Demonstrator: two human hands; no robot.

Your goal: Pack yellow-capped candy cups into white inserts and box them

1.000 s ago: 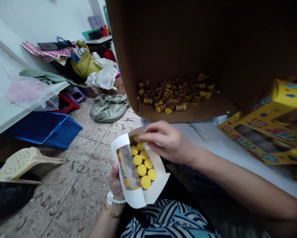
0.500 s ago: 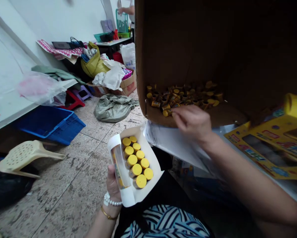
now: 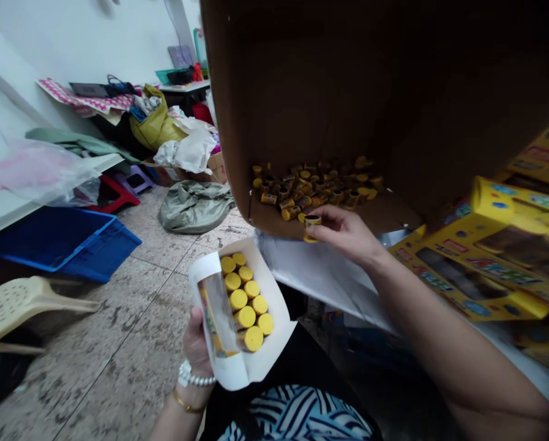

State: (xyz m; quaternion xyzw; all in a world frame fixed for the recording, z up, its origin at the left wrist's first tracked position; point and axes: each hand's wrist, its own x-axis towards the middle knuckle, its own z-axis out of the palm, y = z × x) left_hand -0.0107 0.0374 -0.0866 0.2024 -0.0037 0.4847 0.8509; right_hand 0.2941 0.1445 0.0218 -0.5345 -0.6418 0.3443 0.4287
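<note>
My left hand is closed round the side of an unfolded white-lined carton, its thumb on the windowed edge. Inside it, several small tubs with yellow lids stand in two rows. Out in front, my right hand pinches one small yellow tub between thumb and fingers, dark end up, at the lip of a big cardboard box. Just behind the fingers, a heap of similar loose tubs lies on the box's floor, many tipped over.
Yellow printed window cartons are stacked at the right on a white-covered surface. On the left are a blue crate, a cream plastic stool and a grey-green cloth on the floor. Bags and fabric pile up behind.
My right hand has drawn back from the heap with a small tub in its fingers. The view has turned a little to the right; my left hand still holds the carton.
</note>
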